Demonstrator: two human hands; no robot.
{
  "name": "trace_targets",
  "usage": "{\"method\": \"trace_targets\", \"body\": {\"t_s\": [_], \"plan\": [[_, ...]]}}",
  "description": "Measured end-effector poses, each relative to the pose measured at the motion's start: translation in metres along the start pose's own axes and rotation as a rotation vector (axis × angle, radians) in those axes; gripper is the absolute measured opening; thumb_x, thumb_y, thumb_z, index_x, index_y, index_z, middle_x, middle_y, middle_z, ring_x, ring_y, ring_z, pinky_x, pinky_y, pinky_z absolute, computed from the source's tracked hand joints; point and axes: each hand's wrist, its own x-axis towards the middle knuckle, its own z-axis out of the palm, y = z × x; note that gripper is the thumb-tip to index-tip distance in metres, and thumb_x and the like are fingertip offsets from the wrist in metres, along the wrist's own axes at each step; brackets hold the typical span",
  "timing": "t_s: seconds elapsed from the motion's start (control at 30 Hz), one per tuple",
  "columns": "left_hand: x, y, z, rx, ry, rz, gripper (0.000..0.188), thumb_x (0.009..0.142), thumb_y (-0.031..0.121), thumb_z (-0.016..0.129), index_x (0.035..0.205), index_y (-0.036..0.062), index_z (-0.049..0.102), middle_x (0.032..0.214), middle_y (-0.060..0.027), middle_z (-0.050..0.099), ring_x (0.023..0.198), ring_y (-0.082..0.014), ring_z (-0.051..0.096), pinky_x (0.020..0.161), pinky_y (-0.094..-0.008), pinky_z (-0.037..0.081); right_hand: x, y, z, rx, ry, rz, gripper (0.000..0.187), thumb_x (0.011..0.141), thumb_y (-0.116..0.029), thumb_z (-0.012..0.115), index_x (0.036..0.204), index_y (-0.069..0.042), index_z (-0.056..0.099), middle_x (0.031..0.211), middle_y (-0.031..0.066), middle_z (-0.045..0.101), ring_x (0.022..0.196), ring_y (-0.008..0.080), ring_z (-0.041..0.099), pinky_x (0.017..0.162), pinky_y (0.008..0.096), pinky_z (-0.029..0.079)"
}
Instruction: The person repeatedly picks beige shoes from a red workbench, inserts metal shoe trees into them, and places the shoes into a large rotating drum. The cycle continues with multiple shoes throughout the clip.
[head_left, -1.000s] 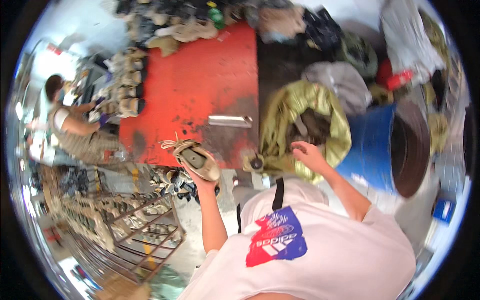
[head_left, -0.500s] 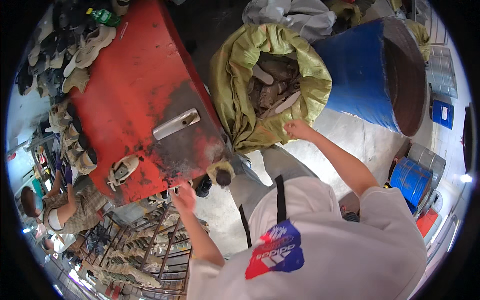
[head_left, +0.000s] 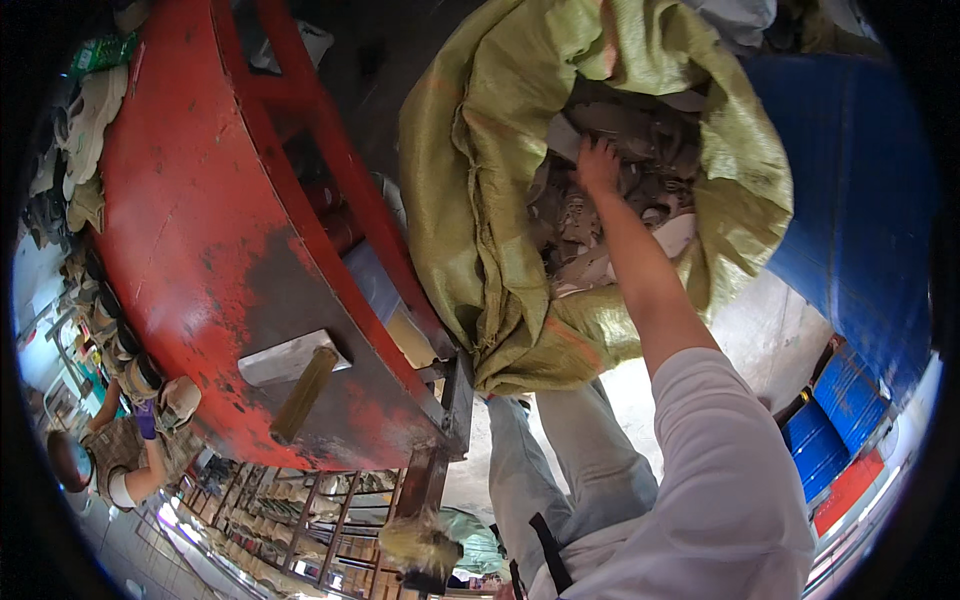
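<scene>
A worker in a white short-sleeved shirt leans over a yellow-green woven sack, right arm stretched out nearly straight. From the sleeve the bare forearm runs forward and slightly left, crossing the sack's near rim and reaching down into the open mouth. The right hand is inside, back upward, fingers bent and drawn close together. Its fingertips are at or just beside a pale, sole-shaped piece near the left side of the opening; whether they grip it, I cannot tell from here. Around and below the hand lies a jumble of brownish shoe pieces, held within the sack's rolled rim. The left hand is out of sight, so I cannot say whether it is spread, closed or holding anything.

To the left of the sack stands a red table, dark and worn toward its near corner, with a metal block on it and a yellowish rod jutting from the block. A large blue drum stands to the sack's right. At far left, a co-worker wears a purple glove, near a row of shoes along the table's edge.
</scene>
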Motion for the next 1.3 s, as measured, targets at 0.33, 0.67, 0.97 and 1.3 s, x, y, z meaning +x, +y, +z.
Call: {"method": "trace_targets", "body": {"t_s": [0.33,0.67,0.97,1.3], "plan": [[-0.068,0.148,0.056,-0.451,-0.184,0.163,0.044,0.107,0.033,0.053,0.133,-0.0028,0.057,0.126,-0.0159,0.066,0.111,-0.0206,0.067,0.089,-0.0306,0.054,-0.069,0.047,-0.13,0.343,-0.367,0.048,0.079,0.086,-0.044,0.068,0.145,0.003,0.044,0.135,0.0265,0.058,0.124,0.0385,0.058,0.103,0.0488,0.049],[-0.201,0.292,0.146,-0.541,-0.507,1.125,0.066,0.108,0.052,0.041,0.15,0.0008,0.044,0.142,-0.0183,0.057,0.133,-0.0286,0.054,0.115,-0.0408,0.039,-0.407,0.18,-0.376,1.927,-1.162,-0.002,0.056,0.1,-0.047,0.057,0.14,-0.007,0.055,0.133,0.0075,0.063,0.117,0.022,0.063,0.103,0.0398,0.051],[-0.345,0.26,0.255,-1.101,-1.289,0.963,0.075,0.098,0.066,0.05,0.144,0.0072,0.047,0.137,-0.0153,0.058,0.125,-0.0313,0.058,0.101,-0.0479,0.053,-0.549,0.335,-0.423,1.257,-0.635,-0.539,0.028,0.098,-0.025,0.067,0.115,-0.004,0.071,0.099,0.0037,0.07,0.081,0.011,0.063,0.072,0.0267,0.053],[-0.415,0.221,0.361,-0.734,-0.798,1.036,0.059,0.103,0.049,0.054,0.145,0.0074,0.048,0.137,-0.0084,0.059,0.123,-0.0234,0.06,0.103,-0.0392,0.051,-0.561,0.394,-0.456,0.512,-0.246,-0.836,0.057,0.08,-0.033,0.071,0.128,-0.006,0.056,0.1,0.0213,0.072,0.093,0.0439,0.069,0.079,0.0511,0.056]]}}
